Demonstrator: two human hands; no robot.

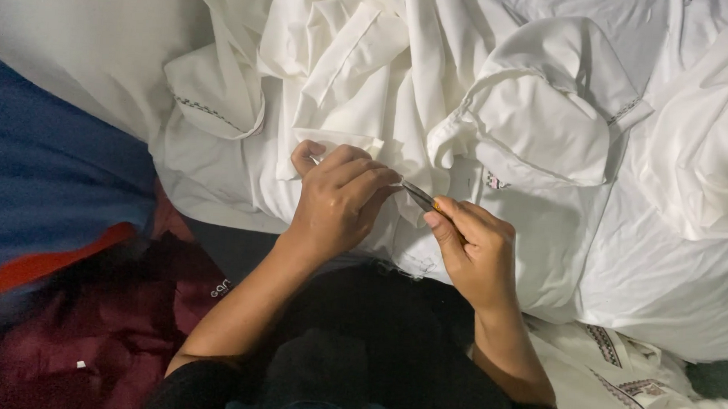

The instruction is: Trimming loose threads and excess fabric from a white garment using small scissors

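White garments [546, 155] are heaped across the upper frame. At centre, a fold is pinched by the closed left hand [340, 199]; small snips [420, 196] are gripped in the curled right hand [476, 250].

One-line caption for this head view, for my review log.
Left hand pinches white embroidered cotton garment while right hand holds small metal thread snips to it.

White garment heap [539, 130] close around both hands.
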